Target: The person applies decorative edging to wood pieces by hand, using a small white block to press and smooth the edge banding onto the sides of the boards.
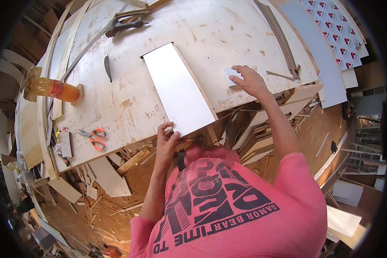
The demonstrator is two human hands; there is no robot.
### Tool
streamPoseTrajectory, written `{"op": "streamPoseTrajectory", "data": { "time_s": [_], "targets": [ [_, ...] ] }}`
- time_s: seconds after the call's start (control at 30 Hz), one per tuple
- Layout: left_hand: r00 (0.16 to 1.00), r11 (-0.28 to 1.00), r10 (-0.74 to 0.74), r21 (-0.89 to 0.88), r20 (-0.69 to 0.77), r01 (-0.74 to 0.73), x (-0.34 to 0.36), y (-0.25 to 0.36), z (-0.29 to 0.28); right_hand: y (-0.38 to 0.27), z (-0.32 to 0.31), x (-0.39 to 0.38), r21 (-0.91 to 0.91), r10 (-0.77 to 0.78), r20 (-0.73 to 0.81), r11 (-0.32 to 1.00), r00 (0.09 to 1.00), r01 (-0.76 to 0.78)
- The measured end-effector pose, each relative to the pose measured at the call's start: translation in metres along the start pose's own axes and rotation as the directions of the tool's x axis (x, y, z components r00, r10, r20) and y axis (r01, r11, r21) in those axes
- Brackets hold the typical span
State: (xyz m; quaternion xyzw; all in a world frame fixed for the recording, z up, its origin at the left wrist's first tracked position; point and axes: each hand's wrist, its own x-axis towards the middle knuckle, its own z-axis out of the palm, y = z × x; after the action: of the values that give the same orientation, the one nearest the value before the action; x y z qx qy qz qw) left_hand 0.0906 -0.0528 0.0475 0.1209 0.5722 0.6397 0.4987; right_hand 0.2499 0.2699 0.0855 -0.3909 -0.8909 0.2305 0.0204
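A long white panel (176,81) lies on the worktable, its near end reaching past the front edge. My left hand (167,141) is closed at the panel's near left corner, thumb and fingers pinching the edge. To the right of the panel, my right hand (252,81) is over a small white piece (228,76) lying on the table. Its thumb and fingers are apart, with the tips over or touching that piece. Beneath the panel's right side and far end, a brown edge and a dark strip show.
The worn worktable (129,86) also bears orange-handled scissors (94,137), a dark serrated blade (107,69), an air nail gun (125,25) and a bottle of orange liquid (56,89). Wood strips (279,36) run along the right. Board offcuts (109,176) litter the floor below.
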Motion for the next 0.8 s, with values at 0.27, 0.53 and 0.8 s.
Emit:
{"op": "streamPoseTrajectory", "data": {
  "time_s": [0.27,0.53,0.8],
  "targets": [
    [0.99,0.991,-0.101,0.098,0.094,0.091,0.014,-0.043,-0.008,0.014,0.056,0.038,-0.245,0.265,-0.013,0.934,0.964,-0.26],
    [0.955,0.877,-0.216,0.47,0.201,0.1,0.016,-0.028,-0.024,0.04,0.03,-0.049,0.846,0.328,-0.19,0.533,0.926,-0.015],
    [0.824,0.149,0.239,0.819,0.514,-0.554,0.091,0.05,-0.012,-0.046,0.114,-0.216,0.86,0.562,-0.038,-0.402,0.826,0.313]
  ]
}}
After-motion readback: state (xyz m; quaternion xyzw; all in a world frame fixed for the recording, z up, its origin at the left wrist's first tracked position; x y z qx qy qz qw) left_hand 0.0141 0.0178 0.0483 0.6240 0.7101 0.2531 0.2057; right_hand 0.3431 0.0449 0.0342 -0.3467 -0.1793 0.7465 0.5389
